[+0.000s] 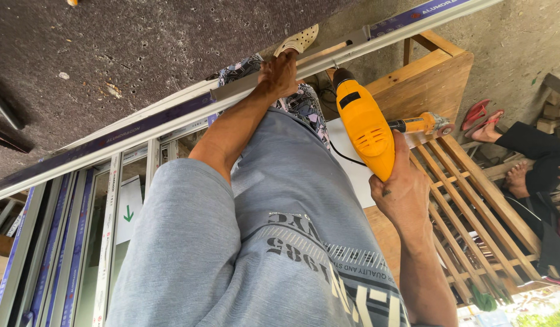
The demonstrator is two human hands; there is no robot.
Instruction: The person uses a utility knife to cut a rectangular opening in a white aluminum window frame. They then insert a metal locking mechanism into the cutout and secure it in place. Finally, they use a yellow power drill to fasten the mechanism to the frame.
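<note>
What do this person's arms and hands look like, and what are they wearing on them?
Both hands are bare, with no gloves, rings or watch in view. The left hand ends a bare forearm that comes out of a loose, short grey sleeve. The right hand has a small dark mark near the thumb, and its forearm is bare too. The grey shirt carries dark printed lettering.

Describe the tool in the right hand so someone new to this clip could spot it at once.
Start at the long aluminium bar crossing the frame, pinned by the left hand. Just right of it, the right hand grips a yellow plastic power drill, nose against the bar. It is the only bright yellow thing there.
</note>
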